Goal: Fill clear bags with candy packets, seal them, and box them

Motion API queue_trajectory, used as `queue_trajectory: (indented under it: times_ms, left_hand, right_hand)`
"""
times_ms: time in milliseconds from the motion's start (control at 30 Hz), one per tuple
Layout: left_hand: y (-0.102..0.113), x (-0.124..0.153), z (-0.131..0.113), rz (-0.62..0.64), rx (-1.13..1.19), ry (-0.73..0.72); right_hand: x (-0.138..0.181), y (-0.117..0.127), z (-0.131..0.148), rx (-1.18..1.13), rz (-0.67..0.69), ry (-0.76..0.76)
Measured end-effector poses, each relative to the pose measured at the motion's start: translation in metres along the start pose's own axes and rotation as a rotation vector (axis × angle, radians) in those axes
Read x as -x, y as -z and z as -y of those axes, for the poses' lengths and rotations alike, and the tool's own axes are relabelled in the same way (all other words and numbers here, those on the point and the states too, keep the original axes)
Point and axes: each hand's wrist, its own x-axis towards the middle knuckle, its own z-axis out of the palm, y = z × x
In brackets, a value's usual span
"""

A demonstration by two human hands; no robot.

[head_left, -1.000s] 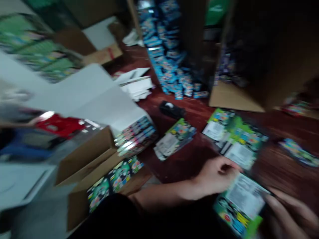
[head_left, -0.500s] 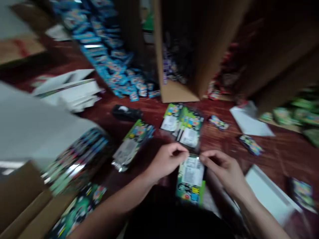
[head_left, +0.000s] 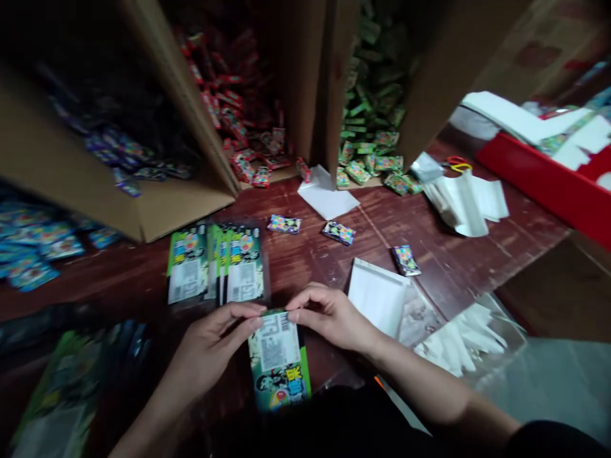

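Note:
Between my hands is a flat green printed packet [head_left: 279,356] with a white label panel, a barcode and bright lettering that looks upside down from here. My left hand [head_left: 210,343] pinches its far edge near the left corner, thumb against fingertips. At the right corner of that same edge, my right hand [head_left: 334,318] has a similar pinch. Just beyond, several matching packets [head_left: 245,267] lie overlapping on the dark red table [head_left: 305,261]. Another green packet [head_left: 57,394] is at the lower left, blurred.
Cardboard boxes [head_left: 186,213] along the back hold small purple, red and green wrapped sweets [head_left: 372,159]. Blue sachets [head_left: 33,248] spill at the left. To the right are a white tray [head_left: 377,296], a clear bin [head_left: 510,337] of white scraps, yellow-and-red-handled scissors [head_left: 461,166] and a red box [head_left: 548,184].
My view has swung to the right, bringing the red box, scissors and scrap bin into sight. Both hands still pinch the far edge of the packet.

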Motion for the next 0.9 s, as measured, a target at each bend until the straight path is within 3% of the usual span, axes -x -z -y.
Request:
queue_trajectory:
  times_ms: [100, 167, 233, 333, 467, 567, 767, 900]
  left_hand:
    - [-0.004, -0.019, -0.004, 0.088, -0.094, 0.007]
    - [-0.013, -0.033, -0.011, 0.137, -0.097, -0.018]
    - [-0.031, -0.047, -0.023, 0.213, -0.060, -0.073]
    - [-0.074, -0.066, -0.044, 0.388, -0.026, -0.212]
    - [-0.133, -0.086, -0.063, 0.586, -0.173, -0.386]
    - [-0.157, -0.092, -0.064, 0.597, -0.315, -0.422]
    - [-0.161, -0.090, -0.062, 0.578, -0.394, -0.422]
    - [-0.162, -0.088, -0.060, 0.569, -0.413, -0.424]
  right_hand:
    - [0.002, 0.038, -0.004, 0.216, -0.074, 0.117]
    - [0.005, 0.079, -0.012, 0.501, -0.208, 0.088]
    - [0.008, 0.122, -0.025, 0.757, -0.336, -0.009]
    - [0.010, 0.165, -0.049, 0.864, -0.342, -0.097]
    - [0.010, 0.173, -0.066, 0.894, -0.261, -0.116]
    - [0.014, 0.168, -0.064, 0.864, -0.227, -0.102]
    - [0.015, 0.180, -0.047, 0.677, -0.242, -0.040]
    - [0.003, 0.179, -0.056, 0.639, -0.261, -0.024]
